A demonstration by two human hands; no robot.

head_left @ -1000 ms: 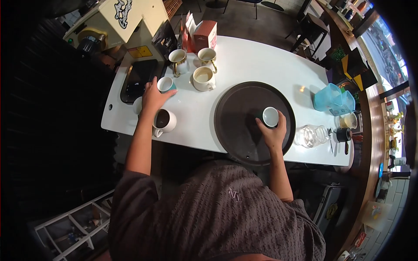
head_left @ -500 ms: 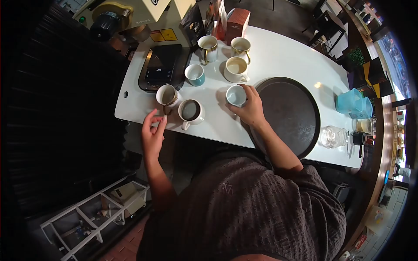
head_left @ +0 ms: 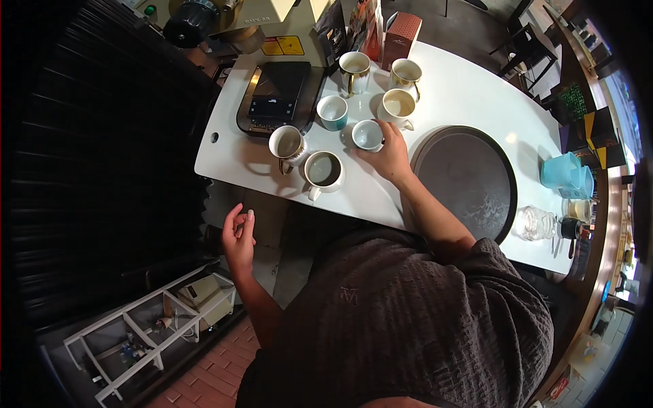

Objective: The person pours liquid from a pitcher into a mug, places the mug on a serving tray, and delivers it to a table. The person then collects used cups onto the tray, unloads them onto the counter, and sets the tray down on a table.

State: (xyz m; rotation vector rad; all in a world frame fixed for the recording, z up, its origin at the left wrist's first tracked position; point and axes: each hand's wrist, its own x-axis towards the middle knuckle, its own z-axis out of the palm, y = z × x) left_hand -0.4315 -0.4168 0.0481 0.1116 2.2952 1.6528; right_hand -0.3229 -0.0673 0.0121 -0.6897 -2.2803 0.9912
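My right hand [head_left: 392, 158] grips a small pale-blue cup [head_left: 367, 136] by its right side, low over or on the white table; whether it touches cannot be made out. Close to its left stands a teal-and-white cup [head_left: 332, 113]. Nearer the table's front edge are a white mug [head_left: 323, 171] and a gold-trimmed mug [head_left: 288, 144]. Behind the held cup is a cream mug [head_left: 398, 106], with two more gold-handled mugs [head_left: 355, 68] [head_left: 406, 72] further back. My left hand [head_left: 239, 238] hangs off the front edge, fingers loosely bent and apart, holding nothing.
A round dark tray [head_left: 469, 180] lies right of my right hand. Left-back is a black scale [head_left: 275, 95] below a cream machine [head_left: 272, 20]. On the right are blue containers [head_left: 566, 171] and a clear glass jar [head_left: 535, 223]. A brown box [head_left: 403, 37] stands behind.
My right hand has shifted the small cup leftward, closer to the teal cup. My left hand has drawn back from the gold-trimmed mug, away from the table edge. The view has turned slightly.
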